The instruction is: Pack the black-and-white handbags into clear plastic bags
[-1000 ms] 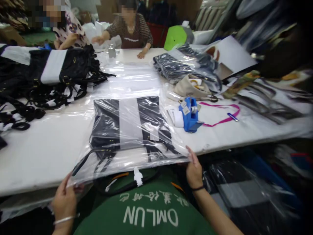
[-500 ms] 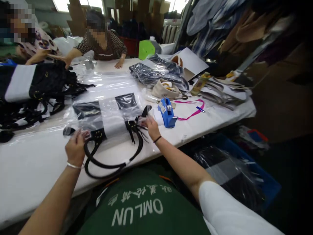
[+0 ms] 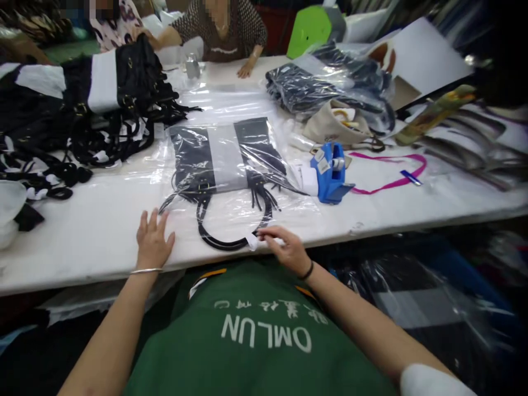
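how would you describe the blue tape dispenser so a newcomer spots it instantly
On the white table, find the black bag in clear plastic. Just right of it, before the pink strap, sits the blue tape dispenser, chunkier than the slim blue item on the strap.

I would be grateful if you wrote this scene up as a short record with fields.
left hand: spread, palm down, on the white table
right hand: fingertips at the white tag
black bag: in clear plastic, handles toward the wearer
right of bag: blue tape dispenser, pink strap
left of bag: piled black bags
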Demonstrator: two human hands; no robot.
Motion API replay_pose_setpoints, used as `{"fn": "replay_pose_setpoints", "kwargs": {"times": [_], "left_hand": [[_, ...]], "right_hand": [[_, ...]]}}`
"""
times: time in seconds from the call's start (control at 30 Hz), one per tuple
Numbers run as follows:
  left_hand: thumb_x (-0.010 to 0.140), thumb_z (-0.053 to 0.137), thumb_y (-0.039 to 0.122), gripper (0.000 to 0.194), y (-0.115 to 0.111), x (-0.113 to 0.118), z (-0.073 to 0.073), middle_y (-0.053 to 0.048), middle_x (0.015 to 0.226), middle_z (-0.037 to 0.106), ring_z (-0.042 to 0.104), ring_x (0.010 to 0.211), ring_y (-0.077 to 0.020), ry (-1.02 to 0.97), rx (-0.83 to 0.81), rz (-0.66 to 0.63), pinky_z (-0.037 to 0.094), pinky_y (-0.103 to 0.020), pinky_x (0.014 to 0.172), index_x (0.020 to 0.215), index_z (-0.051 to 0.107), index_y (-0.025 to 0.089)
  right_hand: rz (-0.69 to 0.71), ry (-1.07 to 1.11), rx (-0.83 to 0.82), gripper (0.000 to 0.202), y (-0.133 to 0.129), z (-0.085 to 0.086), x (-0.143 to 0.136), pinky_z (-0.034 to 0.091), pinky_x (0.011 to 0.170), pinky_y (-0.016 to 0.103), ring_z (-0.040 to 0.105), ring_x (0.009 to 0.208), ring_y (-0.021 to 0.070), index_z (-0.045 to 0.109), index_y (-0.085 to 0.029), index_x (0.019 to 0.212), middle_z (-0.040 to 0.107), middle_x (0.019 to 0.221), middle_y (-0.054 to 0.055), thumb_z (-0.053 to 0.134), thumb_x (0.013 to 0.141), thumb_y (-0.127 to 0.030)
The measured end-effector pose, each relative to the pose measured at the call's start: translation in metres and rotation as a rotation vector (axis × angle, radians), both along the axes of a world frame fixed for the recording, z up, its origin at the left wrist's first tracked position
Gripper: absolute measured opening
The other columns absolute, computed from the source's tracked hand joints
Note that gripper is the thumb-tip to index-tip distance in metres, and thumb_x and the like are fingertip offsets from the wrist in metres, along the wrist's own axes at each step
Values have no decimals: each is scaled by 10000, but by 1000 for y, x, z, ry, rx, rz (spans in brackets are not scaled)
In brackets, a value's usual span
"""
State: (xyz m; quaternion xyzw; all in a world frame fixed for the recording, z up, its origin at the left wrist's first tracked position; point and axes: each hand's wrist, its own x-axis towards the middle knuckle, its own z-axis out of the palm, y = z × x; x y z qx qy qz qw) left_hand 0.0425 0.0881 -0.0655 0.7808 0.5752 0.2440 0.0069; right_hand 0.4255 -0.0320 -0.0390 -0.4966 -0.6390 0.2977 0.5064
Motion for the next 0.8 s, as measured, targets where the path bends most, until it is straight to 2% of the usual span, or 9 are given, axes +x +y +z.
{"fn": "replay_pose_setpoints", "kwargs": {"times": [0.1, 0.2, 0.27, 0.4, 0.47, 0.53, 0.6, 0.7, 0.8], "left_hand": [[927, 509, 314, 310, 22, 15, 8, -144, 1270, 677, 519, 1338, -328, -52, -31, -99, 417, -502, 1107, 1114, 718, 181], [979, 457, 352, 314, 25, 17, 22, -102, 1116, 739, 681, 1100, -247, -230, 27, -67, 508, -416, 1026, 1084, 705, 192], [987, 476, 380, 322, 19, 14, 24, -88, 1249, 694, 628, 1215, -237, -275, 28, -169, 472, -420, 1090, 1185, 666, 211], [922, 586, 495, 463, 13, 6, -4, -93, 1388, 617, 543, 1327, -283, -123, -78, -446, 478, -469, 1092, 1299, 626, 229], [934, 560, 499, 375, 15, 6, -20, -97, 1231, 707, 647, 1170, -279, -131, -67, -402, 536, -454, 1003, 1140, 709, 224], [951, 540, 469, 317, 17, 9, -25, -84, 1026, 755, 702, 979, -246, -224, -46, -298, 567, -413, 917, 968, 735, 219], [948, 561, 432, 266, 17, 16, -12, -67, 944, 748, 701, 895, -220, -334, -26, -211, 570, -382, 876, 936, 722, 221], [949, 572, 354, 184, 11, 28, 24, -59, 1003, 738, 690, 941, -214, -444, 55, -165, 550, -394, 922, 991, 706, 234], [948, 565, 315, 169, 7, 34, 47, -57, 1060, 741, 674, 1051, -239, -439, 184, -141, 486, -474, 1046, 1031, 698, 254]], "right_hand": [[427, -145, 83, 231, 30, 2, -45, 561, 901, 325, 697, 970, 181, 721, -205, 1097, 750, 1021, 91, 550, 941, -193], [553, -219, 73, 261, 55, -3, -75, 544, 933, 304, 694, 1008, 172, 717, -195, 1130, 749, 1071, 90, 525, 954, -184], [572, -238, 53, 281, 68, -6, -87, 524, 971, 289, 687, 1059, 166, 707, -197, 1169, 743, 1123, 83, 517, 962, -192], [582, -257, 11, 313, 78, -18, -98, 490, 1029, 290, 662, 1146, 166, 688, -179, 1208, 724, 1204, 92, 505, 955, -169], [588, -266, -17, 328, 76, -23, -99, 488, 1035, 298, 658, 1156, 165, 700, -180, 1175, 729, 1193, 87, 486, 934, -120], [599, -264, -21, 366, 72, -25, -98, 488, 1035, 297, 658, 1156, 158, 710, -194, 1145, 738, 1171, 68, 465, 903, -70], [608, -253, 11, 414, 71, -22, -98, 481, 1045, 285, 655, 1161, 145, 704, -205, 1150, 735, 1179, 50, 449, 871, -37], [580, -305, 87, 459, 86, -16, -99, 454, 1077, 263, 628, 1207, 133, 679, -195, 1205, 710, 1245, 51, 444, 850, -24], [384, -546, 92, 521, 126, -19, -99, 374, 1168, 363, 513, 1356, 194, 589, -167, 1356, 596, 1421, 100, 474, 862, -53]]}}
